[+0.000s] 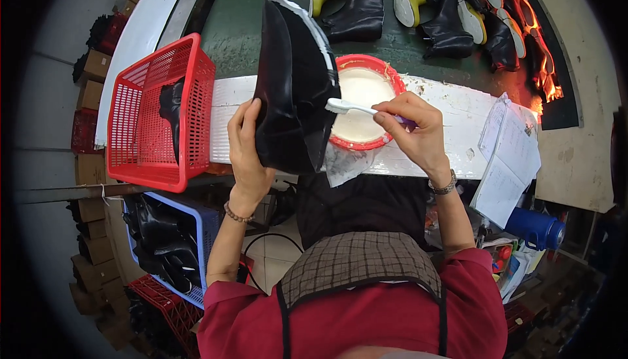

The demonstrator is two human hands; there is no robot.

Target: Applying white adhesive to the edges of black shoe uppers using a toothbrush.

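— What carries the work?
— A white counter [445, 107] across mid-frame, a green belt [248, 5] with boots [451, 25] behind it, cartons at far left.
— Around it?
— A red basket [154, 117] left, a red glue bowl [363, 100] centre, papers [510, 156] right.
— The boot upper?
— The black boot upper [291, 81] stands centre, long axis vertical, opening toward the top. The left hand [247, 146] clasps it in a closed grip; the right hand [415, 126] pinches a white brush [350, 106] against it.

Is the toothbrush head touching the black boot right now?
Touching. The head view shows the white toothbrush bristle end pressed against the edge of the black boot, with no gap.
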